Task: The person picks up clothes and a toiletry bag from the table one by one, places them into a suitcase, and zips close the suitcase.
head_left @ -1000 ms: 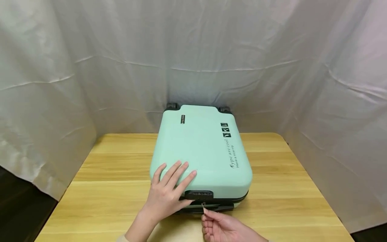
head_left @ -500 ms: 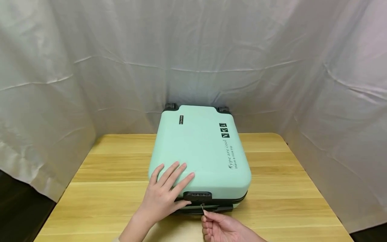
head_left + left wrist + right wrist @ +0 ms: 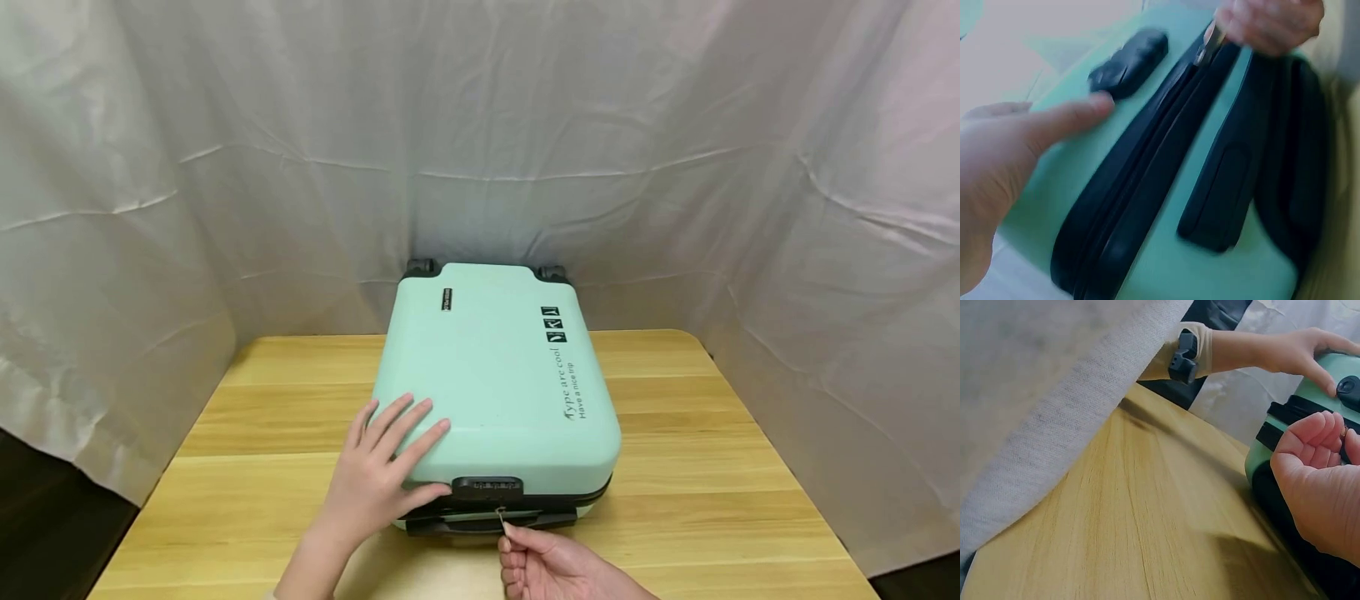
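Note:
A mint green hard-shell suitcase (image 3: pixel 487 367) lies flat on the wooden table, its wheels at the back. My left hand (image 3: pixel 382 462) rests spread over its front left corner, thumb by the black combination lock (image 3: pixel 487 487). Below that lock, my right hand (image 3: pixel 551 562) pinches a metal zipper pull (image 3: pixel 502 518) between thumb and curled fingers. In the left wrist view the zipper pull (image 3: pixel 1211 42) stands out from the black zipper (image 3: pixel 1129 181), with the black carry handle (image 3: pixel 1229 162) beside it. In the right wrist view the right hand (image 3: pixel 1322 469) hides most of the pull.
The wooden table (image 3: pixel 262 433) extends to both sides of the suitcase. Pale grey curtains (image 3: pixel 480 125) hang behind and at the sides. Two black wheels (image 3: pixel 422 267) touch or nearly reach the back curtain. A grey garment (image 3: pixel 1072 412) fills the upper left of the right wrist view.
My left hand has slid left along the suitcase's front edge, away from the zipper pull. The right hand keeps its pinch and barely moves. The suitcase has shifted slightly left in view.

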Motion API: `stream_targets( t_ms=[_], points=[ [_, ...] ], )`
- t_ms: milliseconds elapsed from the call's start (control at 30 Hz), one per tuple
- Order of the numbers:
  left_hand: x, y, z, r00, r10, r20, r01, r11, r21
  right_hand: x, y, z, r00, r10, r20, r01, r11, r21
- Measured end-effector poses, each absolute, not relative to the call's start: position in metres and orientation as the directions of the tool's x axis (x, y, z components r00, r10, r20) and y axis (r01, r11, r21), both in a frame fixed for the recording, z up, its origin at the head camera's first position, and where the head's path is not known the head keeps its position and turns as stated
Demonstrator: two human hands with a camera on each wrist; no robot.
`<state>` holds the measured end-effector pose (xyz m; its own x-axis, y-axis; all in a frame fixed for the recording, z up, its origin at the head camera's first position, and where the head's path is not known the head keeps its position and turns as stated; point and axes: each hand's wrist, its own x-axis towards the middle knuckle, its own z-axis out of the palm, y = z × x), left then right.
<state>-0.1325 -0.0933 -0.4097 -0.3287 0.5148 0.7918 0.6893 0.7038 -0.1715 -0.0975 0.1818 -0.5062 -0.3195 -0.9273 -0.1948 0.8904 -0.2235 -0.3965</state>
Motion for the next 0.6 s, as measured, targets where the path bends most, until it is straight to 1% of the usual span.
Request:
stream_targets(
  t_ms=[233, 367, 500, 600],
  points=[
    [-0.15, -0.107, -0.411, -0.3, 0.438, 0.848, 0.784, 0.62, -0.042, -0.096, 0.181, -0.507, -0.343, -0.919, -0.194, 0.877, -0.239, -0.417],
    [-0.157, -0.11, -0.415, -0.306, 0.387, 0.87, 0.821, 0.569, 0.036, -0.096, 0.181, -0.507, -0.351, -0.917, -0.19, 0.869, -0.244, -0.43],
    [-0.164, -0.111, -0.42, -0.309, 0.311, 0.899, 0.868, 0.478, 0.133, -0.096, 0.181, -0.507, -0.352, -0.916, -0.191, 0.867, -0.243, -0.435],
    [-0.168, -0.107, -0.423, -0.296, 0.257, 0.92, 0.9, 0.398, 0.179, -0.096, 0.181, -0.506, -0.347, -0.917, -0.197, 0.871, -0.238, -0.429]
  ],
)
